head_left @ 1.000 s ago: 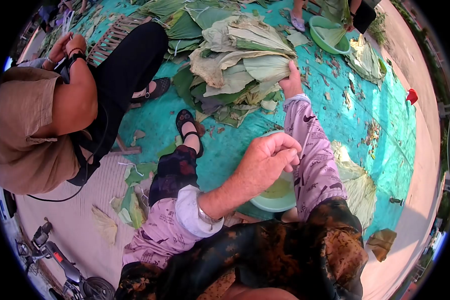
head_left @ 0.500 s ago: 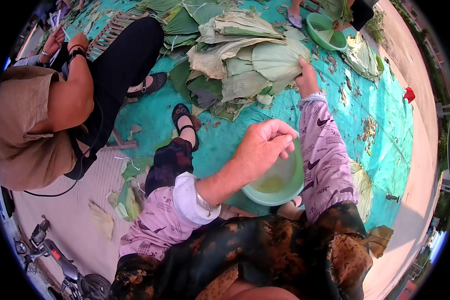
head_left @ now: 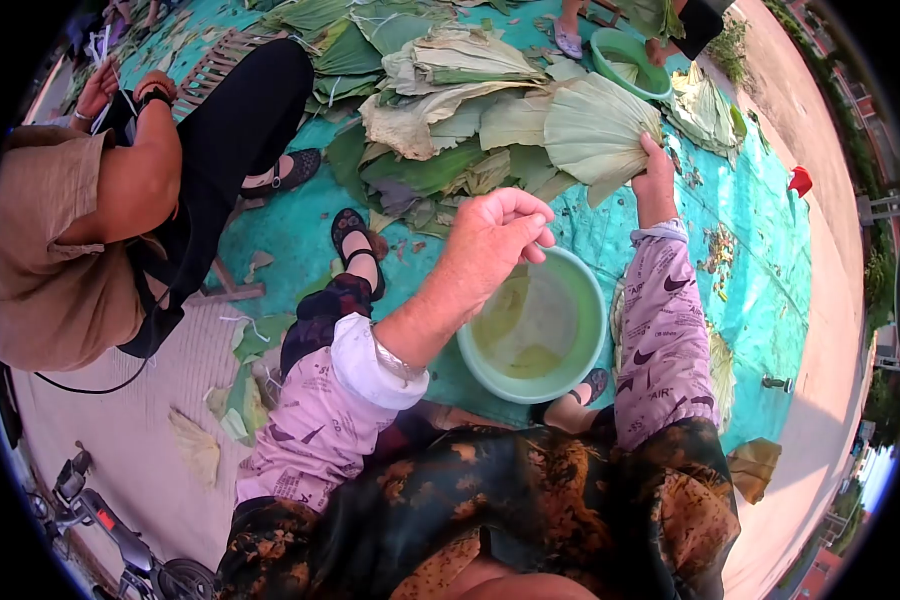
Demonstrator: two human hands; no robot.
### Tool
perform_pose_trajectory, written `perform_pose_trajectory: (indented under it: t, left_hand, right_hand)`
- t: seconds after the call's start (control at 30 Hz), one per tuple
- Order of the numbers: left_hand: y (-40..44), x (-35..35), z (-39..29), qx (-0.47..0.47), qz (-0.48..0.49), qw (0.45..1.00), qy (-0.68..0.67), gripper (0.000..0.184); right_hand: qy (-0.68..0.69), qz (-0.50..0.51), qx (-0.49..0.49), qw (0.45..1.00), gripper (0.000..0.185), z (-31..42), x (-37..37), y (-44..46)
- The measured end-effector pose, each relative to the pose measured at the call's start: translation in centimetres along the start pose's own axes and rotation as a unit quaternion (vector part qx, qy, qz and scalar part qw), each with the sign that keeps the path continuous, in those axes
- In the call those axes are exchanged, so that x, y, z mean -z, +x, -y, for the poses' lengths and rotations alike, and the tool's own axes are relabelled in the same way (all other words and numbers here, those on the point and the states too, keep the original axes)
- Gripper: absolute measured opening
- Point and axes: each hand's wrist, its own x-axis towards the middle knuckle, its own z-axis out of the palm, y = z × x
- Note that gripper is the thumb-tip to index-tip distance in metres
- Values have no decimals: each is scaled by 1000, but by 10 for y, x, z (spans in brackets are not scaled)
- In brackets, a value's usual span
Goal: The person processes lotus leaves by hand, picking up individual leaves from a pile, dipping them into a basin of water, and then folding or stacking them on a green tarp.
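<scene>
My right hand (head_left: 655, 182) grips the edge of a pale green, dried lotus leaf (head_left: 598, 128) between thumb and fingers. The leaf is folded into a fan shape and lifted at the right side of a leaf pile (head_left: 440, 125). Over the far left rim of a light green basin (head_left: 595, 355) is my left hand (head_left: 500, 235), its fingers curled in and the thumb against them. What these fingers hold, if anything, is hidden. Shallow water and yellowish patches show inside the basin, which stands between my feet.
At the left a person (head_left: 60, 260) sits low, holding white strips. Another green basin (head_left: 635, 70) stands near a second person's hand at the top right. More leaves and scraps lie on the turquoise tarp (head_left: 770, 310). A scooter (head_left: 130, 535) stands at the lower left.
My right hand has moved right and slightly down, drawing the leaf away from the pile. My left hand has shifted up and left, uncovering more of the basin.
</scene>
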Motion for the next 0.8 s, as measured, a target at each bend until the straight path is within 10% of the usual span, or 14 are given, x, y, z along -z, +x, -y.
perform_pose_trajectory:
  t: [0.47, 0.8]
  left_hand:
    - [16, -1, 6, -51, -23, 991, 122, 18]
    - [204, 90, 37, -155, -123, 615, 764, 78]
  right_hand:
    - [110, 25, 53, 992, 37, 105, 5, -36]
    - [98, 1, 84, 992, 39, 168, 53, -34]
